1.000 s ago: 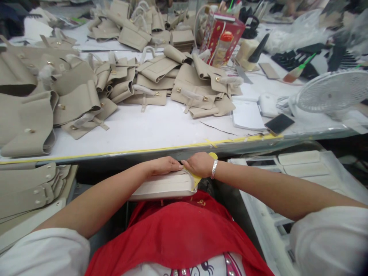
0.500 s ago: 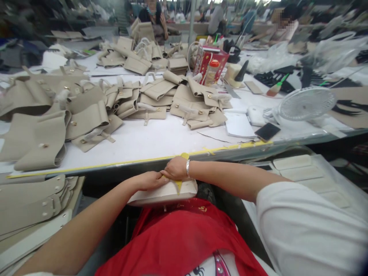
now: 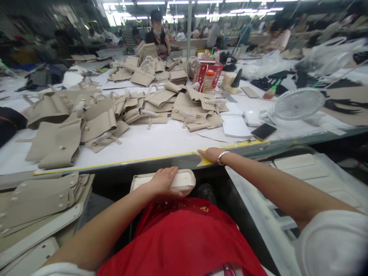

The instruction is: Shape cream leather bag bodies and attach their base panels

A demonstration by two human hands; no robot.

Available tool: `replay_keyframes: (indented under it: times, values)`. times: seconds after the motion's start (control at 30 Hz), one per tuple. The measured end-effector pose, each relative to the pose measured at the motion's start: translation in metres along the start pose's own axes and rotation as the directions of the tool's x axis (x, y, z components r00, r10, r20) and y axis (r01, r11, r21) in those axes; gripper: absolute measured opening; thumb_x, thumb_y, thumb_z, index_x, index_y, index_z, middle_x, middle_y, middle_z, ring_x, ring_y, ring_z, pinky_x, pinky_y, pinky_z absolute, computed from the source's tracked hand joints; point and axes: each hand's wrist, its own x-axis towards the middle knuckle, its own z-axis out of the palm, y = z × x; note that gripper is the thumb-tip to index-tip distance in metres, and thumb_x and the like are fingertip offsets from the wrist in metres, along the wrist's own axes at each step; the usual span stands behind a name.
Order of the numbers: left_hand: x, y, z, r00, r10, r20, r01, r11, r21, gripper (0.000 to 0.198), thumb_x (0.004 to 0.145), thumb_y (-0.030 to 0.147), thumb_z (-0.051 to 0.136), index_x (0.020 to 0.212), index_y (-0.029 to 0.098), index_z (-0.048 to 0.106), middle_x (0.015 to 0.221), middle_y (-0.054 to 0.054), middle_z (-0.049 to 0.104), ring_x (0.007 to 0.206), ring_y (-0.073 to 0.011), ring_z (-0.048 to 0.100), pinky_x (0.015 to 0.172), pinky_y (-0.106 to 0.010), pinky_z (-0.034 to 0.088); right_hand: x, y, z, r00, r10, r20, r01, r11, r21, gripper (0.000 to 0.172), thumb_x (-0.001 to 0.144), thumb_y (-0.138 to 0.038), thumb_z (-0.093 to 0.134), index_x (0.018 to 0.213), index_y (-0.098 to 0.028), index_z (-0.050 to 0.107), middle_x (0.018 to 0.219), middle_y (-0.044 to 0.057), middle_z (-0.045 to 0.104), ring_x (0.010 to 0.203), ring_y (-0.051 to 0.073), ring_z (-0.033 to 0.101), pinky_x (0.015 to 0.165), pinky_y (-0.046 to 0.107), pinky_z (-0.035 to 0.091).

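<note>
A cream, box-shaped piece (image 3: 184, 180) lies on my lap over the red apron (image 3: 184, 237). My left hand (image 3: 165, 183) grips it from above, thumb on the near side and fingers over the top. To the right, at the table's front edge, my right hand (image 3: 211, 154) has its fingers closed on a piece of yellow tape (image 3: 203, 161), beside the yellow strip that runs along the edge. A silver bracelet is on my right wrist.
Beige leather pieces (image 3: 100, 111) are heaped over the white table (image 3: 146, 140). A phone (image 3: 263, 131), a notepad (image 3: 236, 125) and a white fan (image 3: 299, 103) sit at the right. Flat straps (image 3: 46, 199) lie at lower left, a tray of cream pieces (image 3: 301, 168) at right. People are beyond.
My right hand has left the cream piece and moved right to the table edge with the yellow tape. My left hand has shifted over the top of the piece. The view has tilted up.
</note>
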Motion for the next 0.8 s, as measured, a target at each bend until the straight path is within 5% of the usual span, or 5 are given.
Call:
replay_keyframes:
  times: [0.1,0.27,0.4,0.6,0.8]
  values:
    - [0.021,0.019,0.0,1.0,0.012,-0.004,-0.012,1.0,-0.003,0.103,0.056,0.068,0.06,0.135,0.011,0.027,0.138,-0.018,0.036,0.121,-0.033,0.038,0.097,-0.042,0.031,-0.031,0.027,0.03,0.99,-0.052,0.13,0.008,0.948,0.318,0.058,0.084,-0.06,0.033,0.101,-0.014,0.064,0.1,0.013,0.064,0.085,0.023,0.06,0.072,0.03,0.044]
    - [0.035,0.031,0.007,0.999,-0.006,-0.051,0.01,0.997,0.074,0.092,0.051,0.065,0.064,0.123,0.012,0.04,0.115,-0.016,0.053,0.1,-0.0321,0.051,0.083,-0.041,0.04,-0.078,0.03,0.07,0.844,-0.445,0.298,-0.02,0.53,0.848,0.049,0.065,-0.054,0.065,0.093,-0.014,0.06,0.085,0.004,0.065,0.068,0.014,0.058,0.062,0.023,0.044]
    - [0.032,0.033,0.018,0.987,0.015,-0.157,0.01,0.987,0.158,0.083,0.061,0.055,0.061,0.125,0.008,0.038,0.112,-0.017,0.053,0.097,-0.0311,0.05,0.081,-0.041,0.039,-0.086,0.008,0.079,0.815,-0.522,0.251,-0.041,0.381,0.924,0.044,0.067,-0.046,0.067,0.095,-0.015,0.055,0.083,0.002,0.065,0.063,0.011,0.058,0.059,0.022,0.045]
    - [0.024,0.033,0.032,0.944,0.101,-0.313,-0.033,0.976,0.215,0.079,0.072,0.049,0.054,0.133,0.005,0.03,0.124,-0.018,0.045,0.106,-0.0295,0.042,0.091,-0.04,0.03,-0.074,-0.012,0.081,0.864,-0.487,0.132,0.056,0.352,0.934,0.032,0.071,-0.04,0.066,0.087,-0.015,0.051,0.079,0.001,0.062,0.063,0.008,0.056,0.054,0.017,0.043]
    - [0.021,0.033,0.037,0.921,0.138,-0.364,-0.033,0.959,0.282,0.081,0.075,0.038,0.055,0.14,0.008,0.016,0.127,-0.018,0.042,0.109,-0.0301,0.039,0.093,-0.041,0.026,-0.073,-0.019,0.085,0.847,-0.505,0.167,-0.06,0.221,0.973,0.036,0.074,-0.042,0.064,0.094,-0.016,0.048,0.076,0.001,0.064,0.059,0.009,0.059,0.054,0.019,0.048]
